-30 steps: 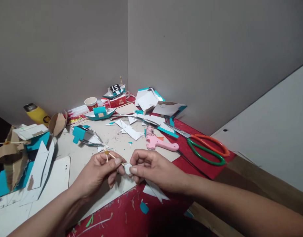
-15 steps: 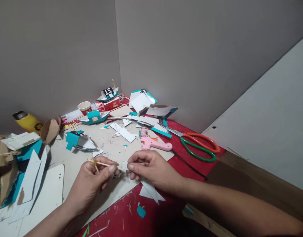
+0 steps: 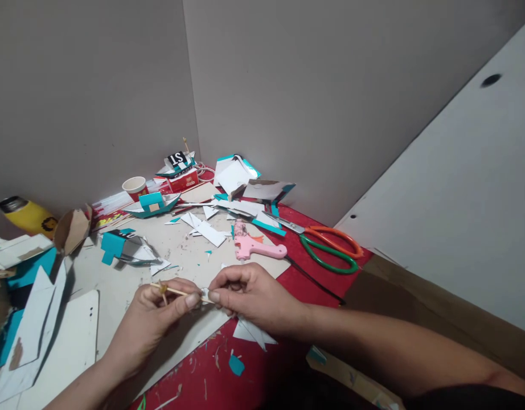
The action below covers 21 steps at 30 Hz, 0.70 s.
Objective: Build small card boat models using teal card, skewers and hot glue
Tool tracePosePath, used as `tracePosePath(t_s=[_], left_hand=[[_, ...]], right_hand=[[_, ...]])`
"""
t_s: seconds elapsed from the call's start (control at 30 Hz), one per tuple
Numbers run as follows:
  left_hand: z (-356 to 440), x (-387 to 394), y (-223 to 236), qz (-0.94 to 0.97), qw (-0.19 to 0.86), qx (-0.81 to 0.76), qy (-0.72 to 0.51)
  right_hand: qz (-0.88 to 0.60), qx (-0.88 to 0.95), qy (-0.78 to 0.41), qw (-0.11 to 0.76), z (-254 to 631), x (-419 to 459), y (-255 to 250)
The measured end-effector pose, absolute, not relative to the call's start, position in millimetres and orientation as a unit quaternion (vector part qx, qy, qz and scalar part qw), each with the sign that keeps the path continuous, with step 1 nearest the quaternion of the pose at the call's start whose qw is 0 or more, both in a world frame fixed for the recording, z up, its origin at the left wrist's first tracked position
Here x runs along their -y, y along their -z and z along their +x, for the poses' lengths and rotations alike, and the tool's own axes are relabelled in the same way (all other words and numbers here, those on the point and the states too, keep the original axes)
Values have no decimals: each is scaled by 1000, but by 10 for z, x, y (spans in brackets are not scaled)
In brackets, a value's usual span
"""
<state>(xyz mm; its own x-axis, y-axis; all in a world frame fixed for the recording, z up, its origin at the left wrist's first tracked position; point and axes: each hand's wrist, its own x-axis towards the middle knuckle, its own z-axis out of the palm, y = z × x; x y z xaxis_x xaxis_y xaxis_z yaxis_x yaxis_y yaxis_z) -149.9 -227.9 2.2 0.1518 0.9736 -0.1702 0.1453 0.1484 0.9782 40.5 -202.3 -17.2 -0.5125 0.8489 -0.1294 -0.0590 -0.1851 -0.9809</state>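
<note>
My left hand (image 3: 149, 322) is closed, pinching a thin wooden stick (image 3: 177, 291) between thumb and fingers. A short second stick crosses it near its left end, with a brown blob at the joint. My right hand (image 3: 256, 296) is closed at the stick's other end, thumb against fingertips. Between the two sets of fingertips shows a small white scrap (image 3: 205, 294); which hand holds it I cannot tell. Just beyond my hands lies a pink glue gun (image 3: 260, 249). Cut white paper pieces (image 3: 251, 333) lie under my right wrist.
Scissors (image 3: 331, 247) with orange and green handles lie at the right. Small paper boats (image 3: 154, 205) stand toward the back, near a paper cup (image 3: 135, 188). Cardboard pieces (image 3: 32, 319) and a yellow bottle (image 3: 27, 216) are at the left. Scraps dot the grey board (image 3: 185, 259).
My hands have drawn slightly closer together, with my right fingertips nearer the left ones along the stick. The whole view has shifted, so things on the table appear farther left.
</note>
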Motion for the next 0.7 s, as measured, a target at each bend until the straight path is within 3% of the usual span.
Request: tracePosePath(t_s=[0.17, 0.33, 0.5, 0.7], left_hand=[[-1504, 2274, 1, 481, 556, -554, -390], [-1528, 2226, 54, 445, 572, -563, -398], [-1572, 2164, 70, 428, 563, -571, -418], [-1574, 2136, 56, 445, 549, -564, -426]], right_hand=[[-355, 608, -637, 313, 533, 1987, 91], [-421, 779, -330, 327, 979, 1762, 30], [-472, 867, -13, 157, 1397, 1586, 245], [-478, 877, 15, 36, 1493, 1596, 352]])
